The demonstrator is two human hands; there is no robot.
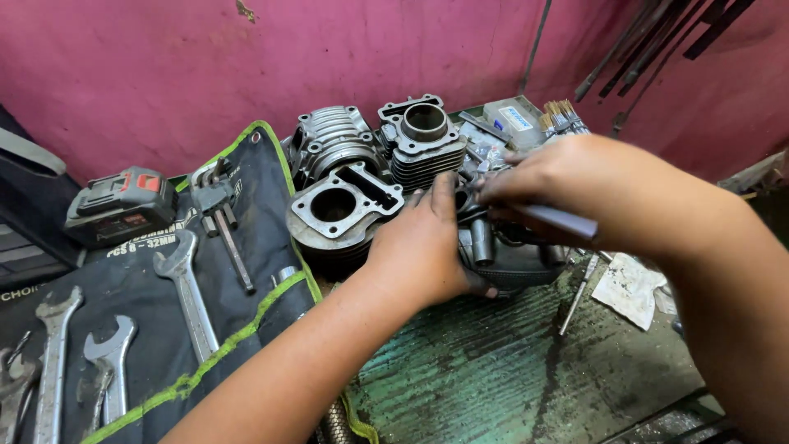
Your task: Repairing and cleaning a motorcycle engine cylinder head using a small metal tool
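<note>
- Left hand lies spread on a dark engine part mid-tabletop.
- Right hand, its grip pinching a grey tool handle.
- Handle's long axis runs ten to four o'clock, working end hidden.

Both arms are bare from the frame's edge to the fingertips; no sleeve, glove, watch or ring shows. The left hand and right hand have short nails; grime darkens the fingertips.
</note>
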